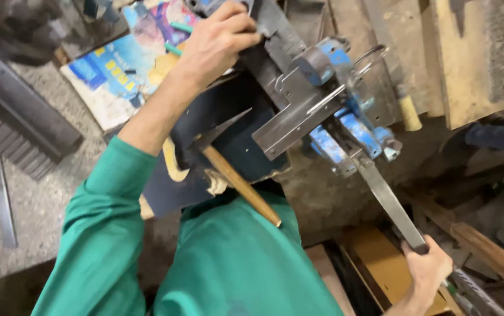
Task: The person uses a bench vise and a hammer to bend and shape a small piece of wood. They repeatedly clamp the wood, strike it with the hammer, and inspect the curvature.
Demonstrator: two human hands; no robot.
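Left hand (220,38): mine, fingers curled over the top end of the grey metal bracket (290,99), which sits clamped in the blue vise (345,126). Right hand (427,269): closed around the end of the flat steel handle bar (389,202) running from the vise. Wooden-handled hammer (234,172): lying across my green-clad lap, untouched.

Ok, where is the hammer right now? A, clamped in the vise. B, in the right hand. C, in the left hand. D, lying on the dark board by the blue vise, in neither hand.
D: the hammer lies loose on the dark board; the left hand presses the metal piece and the right hand holds the flat bar.
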